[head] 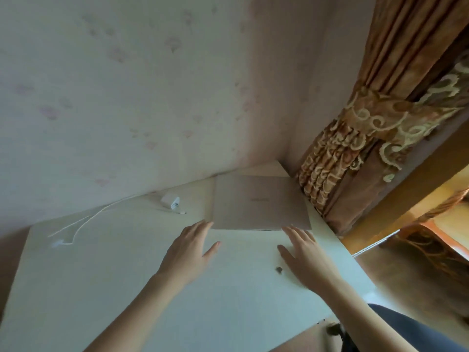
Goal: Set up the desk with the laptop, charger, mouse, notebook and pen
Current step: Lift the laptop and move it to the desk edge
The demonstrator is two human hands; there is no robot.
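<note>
Laptop is found closed at the far right corner of the tabletop, its near edge met by both hands, fingers spread, nothing gripped: left hand, right hand. Step judged: laptop placement. Next, lid opening is called for. Lid logo is unreadable. Charger lies along the far edge.

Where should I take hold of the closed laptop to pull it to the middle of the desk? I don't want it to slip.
Take the laptop by its near edge, close to both front corners, coming from your side. It lies flat and shut, its far side tucked into the corner by the wall and curtain. The left hand and right hand are open there, so a two-hand grip probably suits.
</note>
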